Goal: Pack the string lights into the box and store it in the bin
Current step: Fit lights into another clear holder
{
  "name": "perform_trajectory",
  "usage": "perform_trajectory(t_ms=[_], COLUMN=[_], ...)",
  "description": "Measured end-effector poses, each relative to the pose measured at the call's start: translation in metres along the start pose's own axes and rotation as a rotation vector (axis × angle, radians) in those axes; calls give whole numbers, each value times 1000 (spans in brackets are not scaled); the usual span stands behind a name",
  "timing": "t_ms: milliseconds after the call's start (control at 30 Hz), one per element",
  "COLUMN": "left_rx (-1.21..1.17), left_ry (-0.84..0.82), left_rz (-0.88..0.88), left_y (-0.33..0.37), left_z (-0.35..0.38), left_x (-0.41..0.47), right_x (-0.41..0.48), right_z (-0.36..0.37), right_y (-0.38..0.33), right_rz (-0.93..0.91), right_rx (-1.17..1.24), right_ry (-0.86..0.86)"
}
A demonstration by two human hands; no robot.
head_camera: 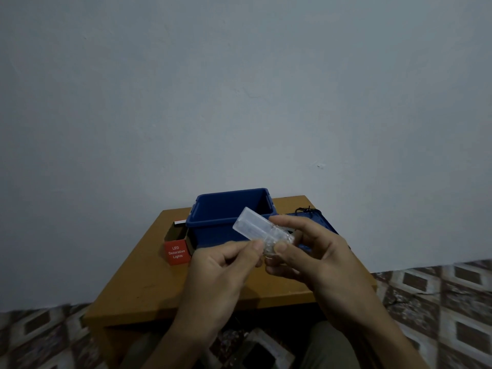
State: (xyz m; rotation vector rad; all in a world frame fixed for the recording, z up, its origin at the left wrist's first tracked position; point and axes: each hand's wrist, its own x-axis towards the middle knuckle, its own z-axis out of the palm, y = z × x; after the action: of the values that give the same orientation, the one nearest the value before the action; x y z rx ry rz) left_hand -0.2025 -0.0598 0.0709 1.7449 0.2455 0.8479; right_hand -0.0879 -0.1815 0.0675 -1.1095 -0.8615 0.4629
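Above the small wooden table both hands hold the string lights, a clear plastic battery case with thin wire coiled round its lower end. My right hand grips the coiled end between thumb and fingers. My left hand pinches the bundle from the left with thumb and forefinger. Behind them stands the open blue bin. The red box, labelled "LED Decorative Lights", lies to the bin's left with its flap open.
A blue lid lies to the right of the bin, partly hidden by my right hand, with a dark cord at its far edge. A plain wall rises behind the table. Patterned tiles cover the floor.
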Motion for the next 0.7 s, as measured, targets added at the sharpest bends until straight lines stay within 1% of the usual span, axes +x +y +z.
perform_trajectory(t_ms=[100, 233, 400, 567, 700], left_rx=[-27, 30, 83, 136, 116], left_ry=[-25, -36, -61, -90, -115], left_rz=[-29, -45, -76, -101, -175], left_y=[2, 1, 6, 8, 16], left_z=[0, -1, -4, -8, -11], left_x=[-1, -1, 0, 2, 2], right_x=[1, 2, 3, 6, 7], right_z=[-1, -3, -3, -7, -8], right_y=[1, 3, 5, 9, 11], right_rz=[6, 3, -53, -89, -99], right_rx=[-1, -29, -80, -75, -54], right_ry=[8, 10, 22, 68, 111])
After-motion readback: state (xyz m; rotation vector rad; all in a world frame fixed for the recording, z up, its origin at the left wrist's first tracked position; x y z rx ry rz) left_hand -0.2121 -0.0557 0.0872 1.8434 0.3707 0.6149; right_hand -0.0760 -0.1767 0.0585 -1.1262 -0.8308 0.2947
